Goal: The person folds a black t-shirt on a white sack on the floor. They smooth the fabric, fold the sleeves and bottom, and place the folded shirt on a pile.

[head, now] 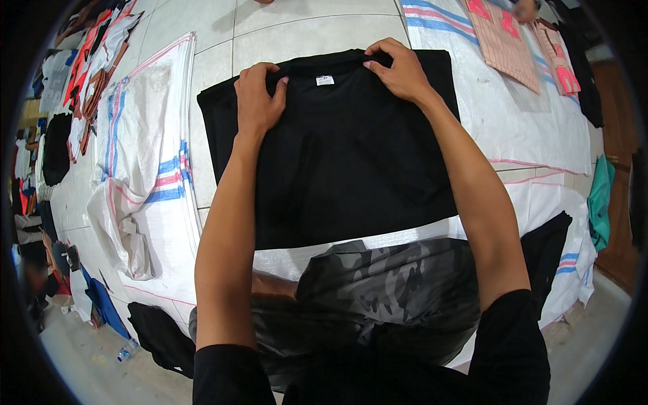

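Observation:
A black fabric garment (349, 162) lies spread on the tiled floor before me, its near edge over a white woven sheet close to my legs. At its far edge, my left hand (260, 96) pinches the cloth between thumb and fingers. My right hand (397, 68) grips the same edge further right, thumb underneath and fingers curled over. Between the hands, a small white label (325, 80) with writing shows just inside the neckline or waistband; which of these it is I cannot tell. Folded layers of black cloth stick out past both hands.
To the left lies a stack of white woven sacks (167, 217) with blue and pink stripes. Another white sack (511, 116) on the right carries striped garments with pink lettering (506, 45), near another person's hand (525, 10). Black cloth (162, 334) and a plastic bottle (127, 350) lie at lower left.

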`<state>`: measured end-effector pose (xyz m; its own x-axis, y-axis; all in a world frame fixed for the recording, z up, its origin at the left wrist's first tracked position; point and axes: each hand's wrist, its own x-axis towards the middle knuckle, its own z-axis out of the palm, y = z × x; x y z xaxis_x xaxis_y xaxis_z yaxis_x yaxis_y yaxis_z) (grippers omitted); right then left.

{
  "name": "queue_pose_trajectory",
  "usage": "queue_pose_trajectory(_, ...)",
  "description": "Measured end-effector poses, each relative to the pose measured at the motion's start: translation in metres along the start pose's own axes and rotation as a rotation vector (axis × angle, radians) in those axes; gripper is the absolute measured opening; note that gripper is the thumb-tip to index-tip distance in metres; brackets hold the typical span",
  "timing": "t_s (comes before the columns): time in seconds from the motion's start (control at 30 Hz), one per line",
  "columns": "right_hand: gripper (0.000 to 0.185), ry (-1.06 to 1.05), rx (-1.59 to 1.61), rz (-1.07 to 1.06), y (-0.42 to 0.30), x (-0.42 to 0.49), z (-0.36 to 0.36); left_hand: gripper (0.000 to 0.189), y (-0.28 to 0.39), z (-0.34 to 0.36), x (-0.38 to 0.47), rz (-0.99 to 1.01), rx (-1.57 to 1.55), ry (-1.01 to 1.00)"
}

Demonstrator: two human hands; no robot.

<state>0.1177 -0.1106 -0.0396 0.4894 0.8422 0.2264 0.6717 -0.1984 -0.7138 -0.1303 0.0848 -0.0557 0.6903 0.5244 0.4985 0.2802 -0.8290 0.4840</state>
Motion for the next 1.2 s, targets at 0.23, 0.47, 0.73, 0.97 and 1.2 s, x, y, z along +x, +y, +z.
queue_pose_trajectory(0.23, 0.021, -0.027, -0.077, -0.059, -0.003, -0.001, 0.000, 0.030, -0.017, -0.010, 0.013, 0.000, 0.145, -0.254)
queue_pose_trajectory(0.47, 0.027, 0.065, 0.130, 0.092, 0.028, 0.002, 0.009, 0.037, -0.015, 0.005, 0.006, -0.033, 0.069, -0.218)
queue_pose_trajectory(0.73, 0.033, 0.139, 0.020, 0.183, 0.009, 0.004, 0.025, 0.037, -0.011, 0.010, 0.013, -0.181, 0.164, -0.104)
queue_pose_trajectory(0.97, 0.033, 0.204, -0.268, 0.021, 0.001, 0.000, 0.038, 0.036, 0.002, 0.017, 0.017, -0.243, 0.337, -0.131)
queue_pose_trajectory(1.2, 0.041, 0.222, -0.501, 0.006, 0.002, 0.003, 0.046, 0.043, -0.016, 0.026, 0.019, -0.259, 0.452, -0.141)
